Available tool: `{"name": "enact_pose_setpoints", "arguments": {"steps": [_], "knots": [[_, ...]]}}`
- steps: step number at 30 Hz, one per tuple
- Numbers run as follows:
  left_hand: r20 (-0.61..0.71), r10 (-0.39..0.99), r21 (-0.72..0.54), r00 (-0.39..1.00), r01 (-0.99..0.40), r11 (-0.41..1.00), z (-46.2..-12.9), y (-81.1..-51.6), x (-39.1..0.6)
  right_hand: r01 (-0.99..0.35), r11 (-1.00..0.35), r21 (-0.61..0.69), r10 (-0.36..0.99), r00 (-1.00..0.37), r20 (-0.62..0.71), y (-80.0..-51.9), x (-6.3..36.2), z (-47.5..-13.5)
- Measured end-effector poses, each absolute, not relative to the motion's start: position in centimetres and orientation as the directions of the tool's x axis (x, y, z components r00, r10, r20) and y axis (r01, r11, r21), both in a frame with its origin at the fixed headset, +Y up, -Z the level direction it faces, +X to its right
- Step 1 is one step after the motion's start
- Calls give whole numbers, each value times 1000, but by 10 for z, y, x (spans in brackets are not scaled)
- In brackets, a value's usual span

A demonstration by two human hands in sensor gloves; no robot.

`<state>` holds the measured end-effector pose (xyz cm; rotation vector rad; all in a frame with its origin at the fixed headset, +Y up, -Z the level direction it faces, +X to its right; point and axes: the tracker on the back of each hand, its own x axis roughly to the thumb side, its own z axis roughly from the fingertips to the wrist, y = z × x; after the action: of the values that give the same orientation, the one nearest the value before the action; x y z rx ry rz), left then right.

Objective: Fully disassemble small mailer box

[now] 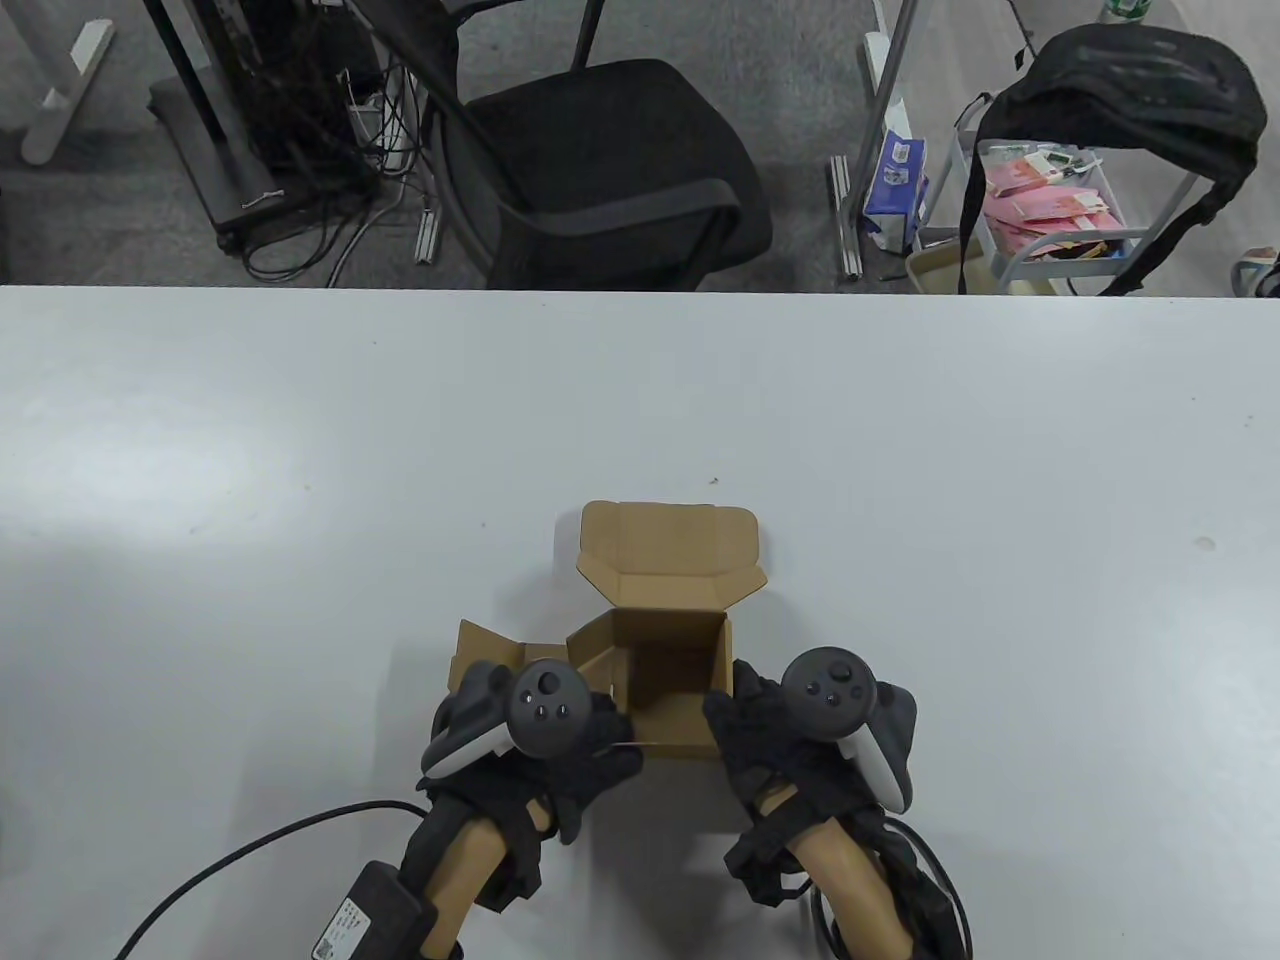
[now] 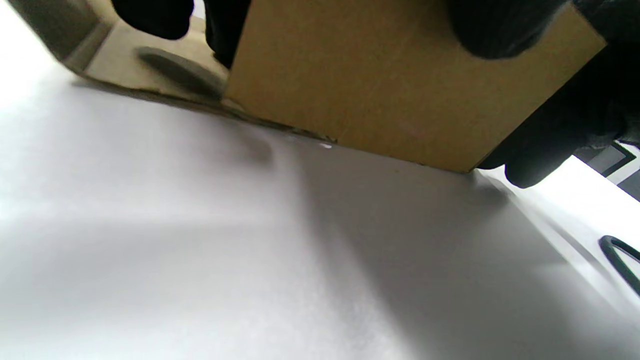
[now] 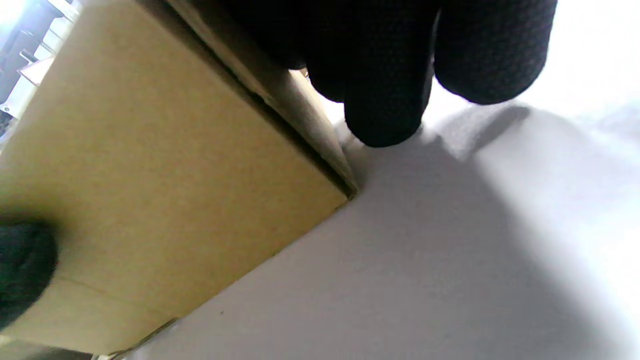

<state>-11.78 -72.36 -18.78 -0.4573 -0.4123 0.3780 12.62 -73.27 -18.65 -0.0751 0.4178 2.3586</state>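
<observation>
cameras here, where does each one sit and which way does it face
Table view: overhead, looking down at the table, the mailer box, left hand and right hand.
Left wrist view: low beside the box's outer wall, gloved fingers at top.
Right wrist view: low at a box corner, fingertips on top.
All share the box.

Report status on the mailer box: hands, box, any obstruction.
Left hand and right hand both grip the mailer box at its near corners. Lid open, left side flap folded out, walls standing. Nothing in the way on the table.
</observation>
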Motion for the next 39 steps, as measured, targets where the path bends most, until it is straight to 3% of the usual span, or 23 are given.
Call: {"name": "enact_pose_setpoints", "arguments": {"steps": [13,21,31,37,39], "knots": [[271,441,-511,856,-260,819,-187,-725,-118,-696,-659,286,678,-714,-175,-733,128,-188],[265,477,-516,838,-294,804,-187,-727,-121,-769,-533,352,749,-623,-226,-741,135,-190],[257,500,-520,827,-317,793,-188,-728,-123,-787,-480,387,758,-594,-268,-742,144,-191],[257,498,-517,828,-317,795,-188,-728,-123,-793,-511,333,753,-599,-273,-736,153,-188],[258,495,-518,830,-314,796,-188,-728,-123,-778,-610,147,754,-628,-191,-718,154,-183]]}}
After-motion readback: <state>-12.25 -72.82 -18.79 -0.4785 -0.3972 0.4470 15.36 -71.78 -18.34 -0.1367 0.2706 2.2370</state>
